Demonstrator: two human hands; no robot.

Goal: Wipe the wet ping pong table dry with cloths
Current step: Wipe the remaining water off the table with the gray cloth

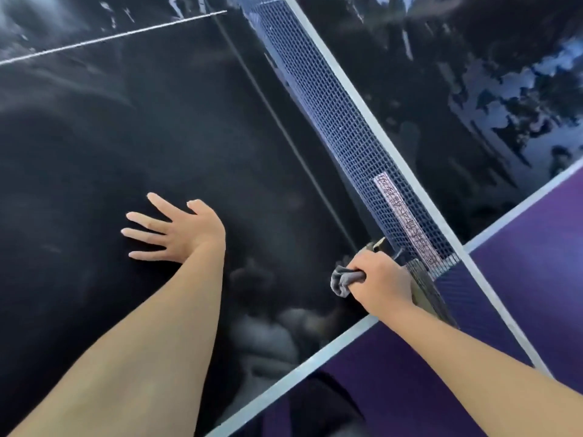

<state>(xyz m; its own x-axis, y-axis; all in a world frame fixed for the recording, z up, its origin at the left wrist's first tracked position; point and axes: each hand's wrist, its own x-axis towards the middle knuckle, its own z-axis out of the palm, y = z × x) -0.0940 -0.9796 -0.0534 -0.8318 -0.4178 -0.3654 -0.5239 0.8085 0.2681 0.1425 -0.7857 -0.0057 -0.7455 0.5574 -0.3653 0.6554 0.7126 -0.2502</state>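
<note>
The dark ping pong table (132, 127) fills most of the view, its near half dull and streaked. My left hand (176, 230) lies flat on it with fingers spread. My right hand (380, 279) grips a bunched grey cloth (344, 282) at the table's side edge, right beside the net's post. Beyond the net the far half (473, 89) shines with patches of water.
The blue mesh net (340, 121) with its white top band runs diagonally from top centre to the post clamp (426, 288). The table's white side edge (303, 373) crosses the lower right. Purple floor (536, 279) lies past it.
</note>
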